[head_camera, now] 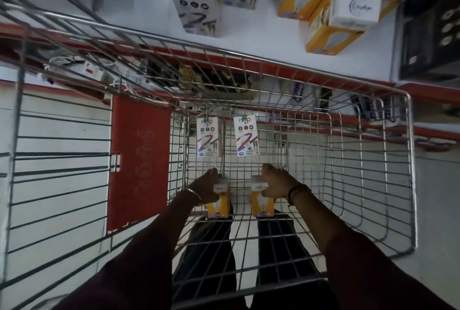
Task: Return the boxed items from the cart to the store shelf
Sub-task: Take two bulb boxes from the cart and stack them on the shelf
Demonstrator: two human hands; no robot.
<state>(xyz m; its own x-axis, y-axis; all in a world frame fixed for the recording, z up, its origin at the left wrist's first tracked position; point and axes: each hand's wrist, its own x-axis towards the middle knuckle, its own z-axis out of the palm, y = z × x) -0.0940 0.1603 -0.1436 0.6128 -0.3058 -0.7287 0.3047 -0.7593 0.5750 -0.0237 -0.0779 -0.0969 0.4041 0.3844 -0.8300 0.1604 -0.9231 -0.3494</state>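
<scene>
Both my arms reach down into a wire shopping cart [348, 150]. My left hand [207, 185] grips the white top of a yellow bulb box [219, 206] on the cart floor. My right hand [275, 181] grips a second yellow bulb box [262, 206] beside it. Two white boxes with coloured stripes lie further in: one at the left [208, 136], one at the right [246, 135]. Above the cart, the white store shelf [249, 36] holds matching striped boxes [199, 3] and yellow-and-white bulb boxes [333, 21].
A red plastic flap [138, 160] lies on the cart's folded child seat at the left. A lower shelf behind the cart's far wall holds white power strips [87, 68] and dark items. Dark boxes [433, 26] stand at the shelf's right end.
</scene>
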